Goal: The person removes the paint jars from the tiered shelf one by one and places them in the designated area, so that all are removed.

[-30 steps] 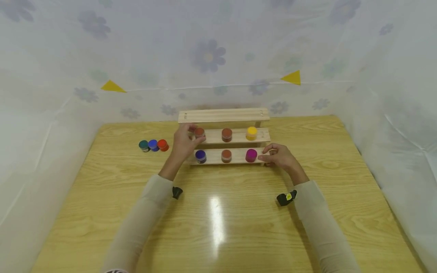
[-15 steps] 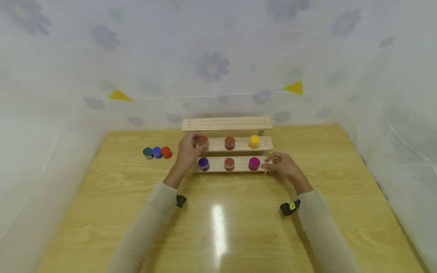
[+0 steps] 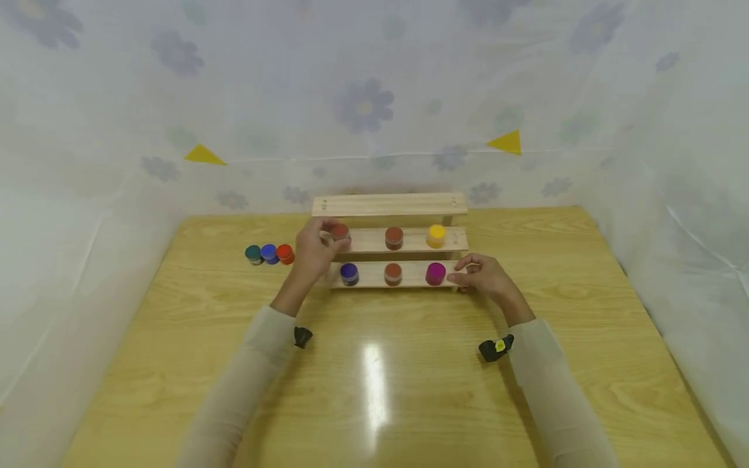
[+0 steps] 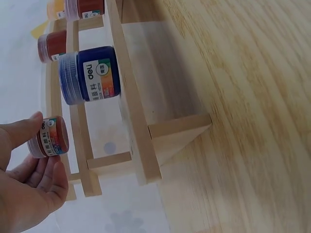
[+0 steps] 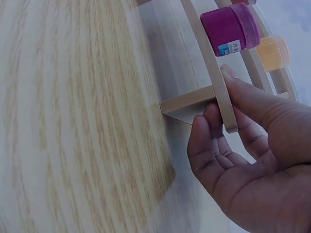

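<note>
My left hand (image 3: 314, 250) pinches a reddish-brown paint jar (image 4: 55, 137) between thumb and fingers, at the left end of the rack's middle shelf. Whether the jar touches that shelf is hard to tell. The stepped wooden rack (image 3: 389, 205) has three shelves. My right hand (image 3: 482, 278) grips the right end of its bottom shelf, thumb above and fingers curled underneath. Along this shelf stand a dark blue jar (image 3: 349, 274), a brown jar (image 3: 393, 274) and a magenta jar (image 3: 435, 273). Another brown jar (image 3: 394, 238) and a yellow jar (image 3: 436, 236) are on the middle shelf.
Left of the rack, a green jar (image 3: 254, 254), a blue jar (image 3: 269, 253) and a red jar (image 3: 285, 253) stand close together on the wood-grain table (image 3: 433, 383). Flowered white sheeting (image 3: 281, 84) encloses the back and sides, behind the rack.
Held in my left hand, the reddish-brown jar has shifted slightly left along the middle shelf. The right hand keeps its grip on the rack. The head view has tilted a little.
</note>
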`<action>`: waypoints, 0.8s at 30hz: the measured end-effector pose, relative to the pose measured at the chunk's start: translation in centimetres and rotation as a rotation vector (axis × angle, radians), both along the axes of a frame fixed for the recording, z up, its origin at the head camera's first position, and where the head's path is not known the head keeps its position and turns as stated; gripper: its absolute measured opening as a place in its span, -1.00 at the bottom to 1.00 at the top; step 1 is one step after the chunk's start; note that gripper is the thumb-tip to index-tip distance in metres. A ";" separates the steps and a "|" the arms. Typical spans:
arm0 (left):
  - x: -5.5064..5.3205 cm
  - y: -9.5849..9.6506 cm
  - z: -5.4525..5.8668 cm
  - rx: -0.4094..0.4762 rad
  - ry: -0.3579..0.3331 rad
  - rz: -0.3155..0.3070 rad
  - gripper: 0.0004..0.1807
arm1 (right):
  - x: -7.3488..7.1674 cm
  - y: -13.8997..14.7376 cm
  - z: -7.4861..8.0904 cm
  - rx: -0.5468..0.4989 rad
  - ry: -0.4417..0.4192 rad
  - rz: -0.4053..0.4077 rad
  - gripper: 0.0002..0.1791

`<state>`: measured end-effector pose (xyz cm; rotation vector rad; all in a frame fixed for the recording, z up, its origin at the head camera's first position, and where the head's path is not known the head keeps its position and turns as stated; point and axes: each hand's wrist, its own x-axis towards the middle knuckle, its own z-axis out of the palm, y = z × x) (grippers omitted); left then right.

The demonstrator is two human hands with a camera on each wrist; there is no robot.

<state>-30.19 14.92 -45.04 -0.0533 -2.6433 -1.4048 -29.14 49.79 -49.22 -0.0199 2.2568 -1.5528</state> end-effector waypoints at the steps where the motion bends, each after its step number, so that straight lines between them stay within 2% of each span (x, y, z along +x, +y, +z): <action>1: 0.0 -0.1 0.1 0.002 -0.006 0.004 -0.53 | 0.0 0.0 0.0 0.003 -0.001 0.002 -0.59; 4: 0.0 -0.4 0.2 0.008 -0.002 0.014 -0.53 | -0.1 0.2 0.0 0.004 0.003 0.007 -0.61; 8: -0.1 -0.8 0.4 0.025 0.036 0.011 -0.55 | -0.1 0.4 -0.1 -0.002 0.014 -0.003 -0.64; 14: 0.0 -1.4 0.3 0.004 0.081 0.009 -0.53 | -0.1 0.7 -0.2 -0.034 0.000 -0.009 -0.64; 24: 0.5 -2.8 0.0 -0.024 0.079 0.056 -0.49 | -0.3 0.9 -0.4 -0.029 -0.004 -0.005 -0.61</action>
